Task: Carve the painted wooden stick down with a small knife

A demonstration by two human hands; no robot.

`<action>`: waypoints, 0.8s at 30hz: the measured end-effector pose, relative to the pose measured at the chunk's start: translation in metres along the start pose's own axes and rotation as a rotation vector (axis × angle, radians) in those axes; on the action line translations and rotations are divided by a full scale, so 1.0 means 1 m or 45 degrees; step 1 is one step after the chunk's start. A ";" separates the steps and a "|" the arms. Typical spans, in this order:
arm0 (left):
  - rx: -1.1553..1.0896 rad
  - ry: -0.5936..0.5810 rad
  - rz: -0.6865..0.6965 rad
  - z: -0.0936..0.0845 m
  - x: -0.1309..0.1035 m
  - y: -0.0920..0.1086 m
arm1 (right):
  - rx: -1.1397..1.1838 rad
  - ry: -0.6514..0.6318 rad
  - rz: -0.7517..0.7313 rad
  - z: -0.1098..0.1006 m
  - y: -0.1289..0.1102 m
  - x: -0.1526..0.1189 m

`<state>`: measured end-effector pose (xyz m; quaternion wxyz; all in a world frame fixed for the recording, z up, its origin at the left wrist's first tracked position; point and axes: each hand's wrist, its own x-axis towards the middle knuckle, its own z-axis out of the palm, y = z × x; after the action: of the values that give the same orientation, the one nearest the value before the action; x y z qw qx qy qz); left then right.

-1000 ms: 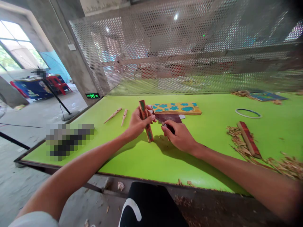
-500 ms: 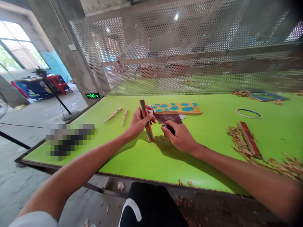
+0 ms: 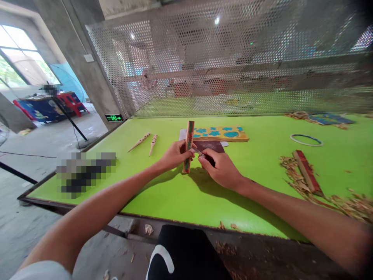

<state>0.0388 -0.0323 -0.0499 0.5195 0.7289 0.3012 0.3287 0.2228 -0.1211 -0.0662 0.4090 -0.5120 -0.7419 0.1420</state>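
My left hand [image 3: 176,153] is closed around a narrow wooden strip [image 3: 189,134], painted red and green on its face and held nearly upright above the table. In my right hand [image 3: 220,167] is a carving knife [image 3: 208,158] with a dark handle, mostly covered by the fingers. Its thin blade points left and meets or nearly meets the strip beside my left thumb. Behind the hands lies a yellow board with blue cloud-like patches [image 3: 221,133], above a dark brown sheet [image 3: 211,146].
Two carved pointed sticks [image 3: 153,145] lie left of my hands. To the right are a red-faced wooden block [image 3: 306,173], curled wood shavings [image 3: 354,204] and a pale ring [image 3: 306,140]. A perforated metal screen [image 3: 204,62] borders the back of the green table [image 3: 163,202].
My left hand has shifted slightly right and turned the wooden strip from a leftward lean to nearly upright. My right hand with the knife has hardly moved.
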 end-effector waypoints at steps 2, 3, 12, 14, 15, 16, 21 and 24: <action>0.006 -0.006 0.009 0.000 0.001 -0.002 | -0.001 -0.003 -0.010 0.000 0.001 0.000; 0.009 -0.005 0.013 0.000 0.001 -0.002 | -0.003 -0.004 -0.014 0.000 0.001 0.000; 0.006 0.008 0.005 0.000 0.000 0.000 | -0.007 -0.016 -0.028 0.000 0.000 0.000; 0.009 0.001 0.014 -0.001 0.001 -0.001 | -0.011 -0.019 -0.026 0.000 -0.001 0.000; 0.012 -0.001 0.018 -0.001 0.001 -0.001 | -0.013 -0.019 -0.026 0.000 -0.001 0.000; 0.014 -0.004 0.020 -0.001 0.001 -0.001 | -0.014 -0.019 -0.026 0.000 -0.001 0.000; 0.021 -0.009 0.021 0.000 0.000 0.000 | -0.018 -0.022 -0.027 0.001 0.000 0.000; 0.041 -0.010 0.015 -0.001 0.001 -0.001 | -0.018 -0.026 -0.029 0.001 0.000 0.000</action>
<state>0.0387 -0.0306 -0.0506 0.5069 0.7404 0.3001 0.3238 0.2224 -0.1214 -0.0668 0.3993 -0.5049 -0.7528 0.1374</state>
